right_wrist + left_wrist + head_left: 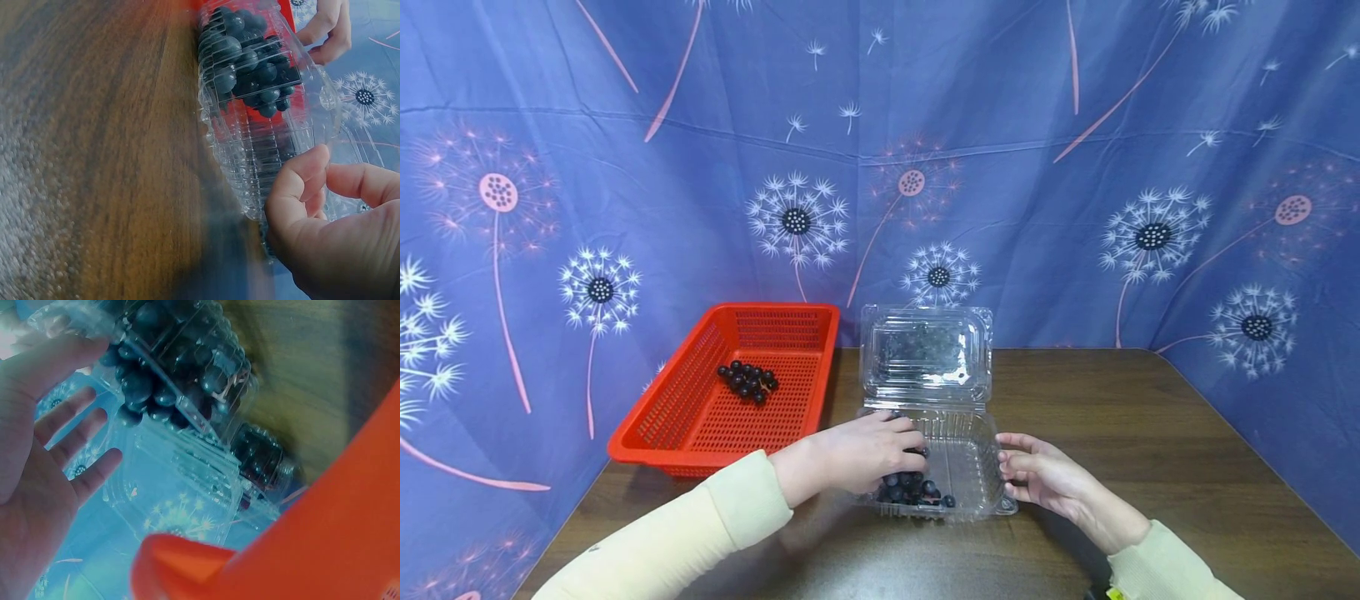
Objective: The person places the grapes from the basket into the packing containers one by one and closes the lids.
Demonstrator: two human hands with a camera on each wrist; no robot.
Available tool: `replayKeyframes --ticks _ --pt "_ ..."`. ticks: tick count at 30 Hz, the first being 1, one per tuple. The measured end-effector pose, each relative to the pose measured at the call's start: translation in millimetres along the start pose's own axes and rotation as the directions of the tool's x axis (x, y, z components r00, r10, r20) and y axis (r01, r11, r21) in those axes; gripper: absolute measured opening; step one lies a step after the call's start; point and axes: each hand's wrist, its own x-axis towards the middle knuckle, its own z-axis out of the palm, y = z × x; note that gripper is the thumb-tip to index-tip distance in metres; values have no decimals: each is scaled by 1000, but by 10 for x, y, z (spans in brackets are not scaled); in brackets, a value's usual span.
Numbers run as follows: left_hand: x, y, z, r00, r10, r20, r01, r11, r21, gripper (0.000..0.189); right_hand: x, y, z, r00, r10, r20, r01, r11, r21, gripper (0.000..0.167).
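Observation:
A clear plastic clamshell container (958, 467) stands on the table with its lid (927, 354) raised at the back. Dark grapes (906, 490) lie in the left part of its base, some hidden under my left hand (872, 454). That hand reaches over the grapes from the left, and the left wrist view shows its fingers (94, 478) spread and fairly straight beside the bunch. At the container's right side, my right hand (1048, 479) pinches the rim between thumb and fingers (356, 181). Through the clear wall, grapes (250, 62) show in the right wrist view.
To the left is a red plastic basket (718, 457) with a small bunch of dark grapes (748, 382) inside. A brown wooden table (1112, 400) extends to the right. Behind it hangs a blue cloth (1037, 208) with a dandelion print.

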Motion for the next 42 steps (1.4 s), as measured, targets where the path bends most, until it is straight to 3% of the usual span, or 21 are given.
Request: replayKeyframes --ticks 8,18,34,42 --pt "-67 -59 -143 999 -1 33 0 1000 31 63 15 -13 11 1000 12 -6 -12 1000 -15 50" --pt "-99 -139 -291 1000 -7 9 7 997 72 60 13 -8 5 1000 17 -12 -17 1000 -22 52" --pt "-177 -273 -473 998 -58 8 58 998 34 55 12 -8 8 999 24 -22 -25 999 -30 57" --pt "-251 -407 -509 995 -89 -39 89 996 14 42 18 -20 11 999 25 -23 -26 999 -38 56"
